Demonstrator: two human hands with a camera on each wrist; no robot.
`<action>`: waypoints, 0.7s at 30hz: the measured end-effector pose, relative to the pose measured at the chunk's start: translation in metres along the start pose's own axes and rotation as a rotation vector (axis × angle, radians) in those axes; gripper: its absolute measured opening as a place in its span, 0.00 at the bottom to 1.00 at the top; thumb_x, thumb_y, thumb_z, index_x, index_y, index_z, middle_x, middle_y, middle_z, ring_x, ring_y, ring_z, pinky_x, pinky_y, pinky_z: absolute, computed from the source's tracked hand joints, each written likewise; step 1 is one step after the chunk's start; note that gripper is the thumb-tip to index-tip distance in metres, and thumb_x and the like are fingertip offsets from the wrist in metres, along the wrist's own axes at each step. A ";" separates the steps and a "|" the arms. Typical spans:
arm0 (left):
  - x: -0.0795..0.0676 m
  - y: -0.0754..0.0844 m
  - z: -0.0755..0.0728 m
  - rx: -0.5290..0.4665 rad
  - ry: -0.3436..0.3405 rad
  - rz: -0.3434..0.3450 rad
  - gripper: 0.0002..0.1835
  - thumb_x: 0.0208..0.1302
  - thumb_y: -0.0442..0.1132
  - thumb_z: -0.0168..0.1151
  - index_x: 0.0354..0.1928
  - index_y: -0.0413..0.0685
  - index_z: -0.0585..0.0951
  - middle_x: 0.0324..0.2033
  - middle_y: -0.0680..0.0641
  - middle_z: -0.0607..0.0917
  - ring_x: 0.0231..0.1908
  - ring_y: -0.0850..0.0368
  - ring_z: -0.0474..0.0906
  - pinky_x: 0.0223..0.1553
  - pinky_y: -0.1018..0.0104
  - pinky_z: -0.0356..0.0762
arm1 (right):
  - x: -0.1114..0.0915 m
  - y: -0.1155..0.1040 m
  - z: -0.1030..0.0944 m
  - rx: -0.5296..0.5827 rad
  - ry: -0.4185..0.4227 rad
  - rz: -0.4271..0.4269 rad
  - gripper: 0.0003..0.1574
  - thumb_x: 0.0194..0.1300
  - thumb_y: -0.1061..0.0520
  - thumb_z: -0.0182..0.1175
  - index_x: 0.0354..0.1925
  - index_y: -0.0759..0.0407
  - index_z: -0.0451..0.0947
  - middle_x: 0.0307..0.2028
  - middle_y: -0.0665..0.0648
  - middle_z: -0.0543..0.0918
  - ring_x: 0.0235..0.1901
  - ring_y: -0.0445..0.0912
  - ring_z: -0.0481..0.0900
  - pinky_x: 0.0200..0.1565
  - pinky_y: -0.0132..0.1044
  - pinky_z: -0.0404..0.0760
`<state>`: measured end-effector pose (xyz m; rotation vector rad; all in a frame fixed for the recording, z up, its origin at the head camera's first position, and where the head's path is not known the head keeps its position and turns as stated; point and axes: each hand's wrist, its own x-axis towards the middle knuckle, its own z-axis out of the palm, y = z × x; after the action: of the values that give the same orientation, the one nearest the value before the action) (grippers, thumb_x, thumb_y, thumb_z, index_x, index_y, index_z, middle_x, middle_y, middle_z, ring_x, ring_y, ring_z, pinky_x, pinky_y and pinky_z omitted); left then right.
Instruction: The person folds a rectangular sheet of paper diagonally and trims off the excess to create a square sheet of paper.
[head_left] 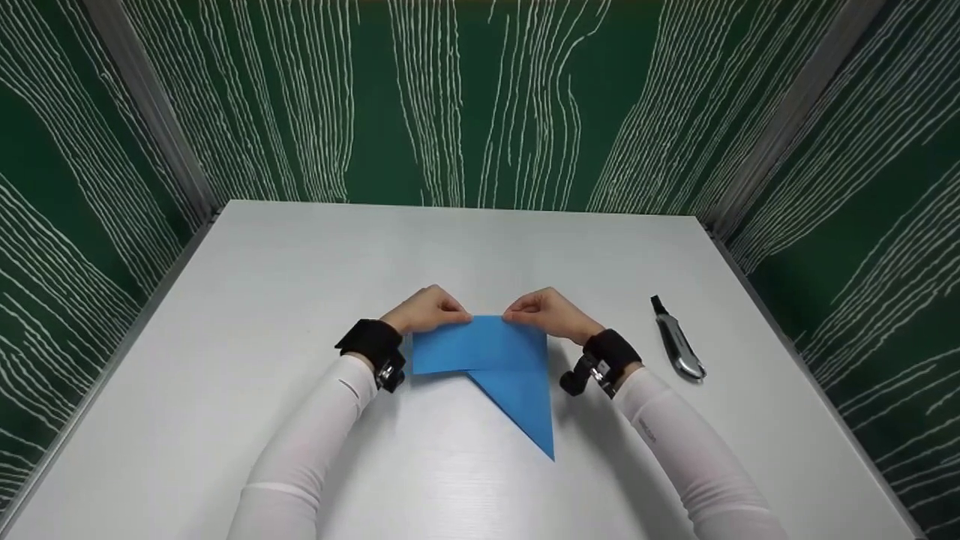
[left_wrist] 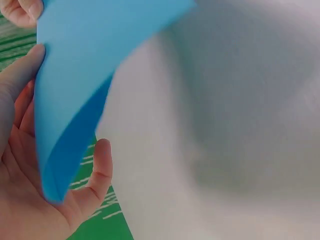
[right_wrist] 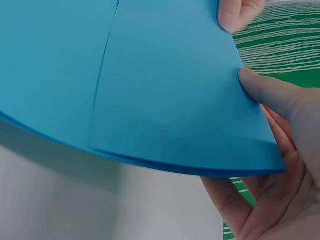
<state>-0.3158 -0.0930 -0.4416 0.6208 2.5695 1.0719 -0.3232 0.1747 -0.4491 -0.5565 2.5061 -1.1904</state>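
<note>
A folded sheet of blue paper (head_left: 484,349) is held up over the white table, its top edge level and a long pointed flap hanging down at the right. My left hand (head_left: 431,309) pinches the top edge left of the middle, thumb in front and fingers behind. My right hand (head_left: 553,313) pinches the same edge a little farther right. In the left wrist view the blue paper (left_wrist: 90,65) curves down past the left palm (left_wrist: 30,185). The right wrist view shows layers of the paper (right_wrist: 175,90) overlapping, with the right thumb (right_wrist: 265,90) on its face.
A grey utility knife (head_left: 679,345) lies on the white table (head_left: 337,247) to the right of the right hand. Green panels (head_left: 375,105) with white wavy lines stand behind and at both sides. Black wrist cameras (head_left: 375,349) are strapped to both wrists.
</note>
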 end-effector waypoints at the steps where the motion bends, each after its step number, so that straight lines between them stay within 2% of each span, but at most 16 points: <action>1: -0.001 -0.001 -0.001 0.001 0.004 -0.004 0.16 0.72 0.45 0.64 0.48 0.40 0.90 0.39 0.41 0.92 0.27 0.65 0.71 0.32 0.75 0.66 | -0.001 0.002 -0.001 -0.002 0.005 0.003 0.18 0.73 0.50 0.63 0.51 0.61 0.88 0.49 0.63 0.90 0.50 0.46 0.85 0.60 0.43 0.80; 6: -0.005 -0.005 -0.002 0.007 0.008 -0.012 0.16 0.72 0.45 0.64 0.49 0.40 0.90 0.42 0.39 0.92 0.29 0.64 0.71 0.35 0.74 0.67 | -0.003 0.007 -0.005 -0.003 0.008 0.005 0.19 0.73 0.51 0.63 0.51 0.63 0.88 0.49 0.64 0.90 0.48 0.43 0.85 0.59 0.42 0.79; 14: -0.007 -0.016 -0.007 0.027 0.009 -0.013 0.16 0.72 0.46 0.64 0.48 0.41 0.90 0.45 0.41 0.92 0.34 0.63 0.73 0.41 0.73 0.71 | -0.005 0.011 -0.010 0.001 0.010 0.005 0.18 0.74 0.50 0.63 0.50 0.63 0.88 0.49 0.64 0.90 0.45 0.38 0.83 0.51 0.30 0.77; 21: -0.012 -0.025 -0.010 0.011 0.010 -0.015 0.16 0.72 0.45 0.64 0.47 0.40 0.90 0.43 0.41 0.92 0.33 0.63 0.73 0.41 0.72 0.70 | -0.006 0.019 -0.013 -0.020 0.018 0.018 0.19 0.75 0.51 0.62 0.51 0.64 0.87 0.49 0.65 0.90 0.48 0.43 0.85 0.53 0.32 0.78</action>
<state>-0.3169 -0.1208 -0.4517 0.5997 2.5864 1.0600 -0.3275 0.1965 -0.4554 -0.5300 2.5356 -1.1697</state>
